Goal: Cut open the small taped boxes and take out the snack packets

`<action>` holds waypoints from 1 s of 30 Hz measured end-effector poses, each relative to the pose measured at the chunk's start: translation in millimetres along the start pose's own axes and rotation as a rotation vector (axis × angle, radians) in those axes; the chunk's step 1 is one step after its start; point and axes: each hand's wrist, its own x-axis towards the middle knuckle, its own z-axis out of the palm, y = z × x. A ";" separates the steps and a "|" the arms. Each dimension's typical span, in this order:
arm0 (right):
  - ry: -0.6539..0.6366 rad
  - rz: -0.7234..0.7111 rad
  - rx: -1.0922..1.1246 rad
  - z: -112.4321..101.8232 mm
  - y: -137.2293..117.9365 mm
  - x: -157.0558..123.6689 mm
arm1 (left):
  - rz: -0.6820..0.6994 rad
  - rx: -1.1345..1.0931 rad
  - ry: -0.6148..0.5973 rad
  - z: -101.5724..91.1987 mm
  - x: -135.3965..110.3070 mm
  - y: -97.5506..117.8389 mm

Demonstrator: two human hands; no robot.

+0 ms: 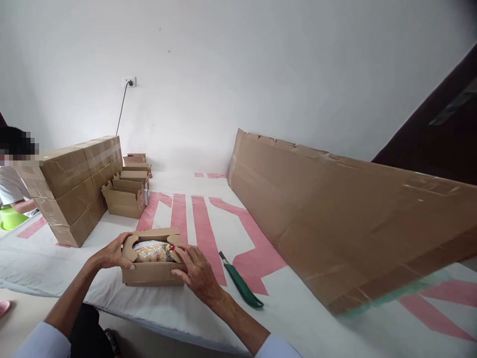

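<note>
A: Far left first, any lettering?

B: Somebody else's white sleeve (13,186), right by a bright green tub (11,219). Then a stack (70,174) of taped brown cardboard, three high. Any print on it is too small for me to make out.

A: Next to that?

B: Smaller open cartons (124,201) in a row beside the stack. Nearer the camera is the left hand (115,251), gripping the left end of an open box (152,274), thumb on the front wall. The box sits on the white cloth (208,318) near its front edge, between both hands.

A: What's in it?

B: A packet (151,252) in shiny clear wrap, tan stuff showing through. There's a tiny red and yellow patch at its right end, can't tell if it's a label, way too small to read.

A: And the right hand (197,271)?

B: Gripping the other end, fingers bent over the top, thumb against the front.

A: Those pink shapes (199,223)?

B: On the cloth, chunky like bits of giant lettering, but I can't tell what they say. A green-handled knife (242,284) lies there, then a big brown sheet (335,219) stands off to the right, pale marks on it, unreadable.
</note>
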 end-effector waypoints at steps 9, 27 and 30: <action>-0.065 0.284 0.173 -30.6 -14.0 32.5 | -0.134 0.203 0.183 5.7 5.7 26.0; 0.168 0.584 0.322 -19.1 11.2 12.4 | -0.125 -0.084 0.643 10.2 -28.1 -12.6; 0.151 0.520 0.264 -5.3 17.0 1.8 | -0.055 0.128 0.672 24.2 -25.9 -34.2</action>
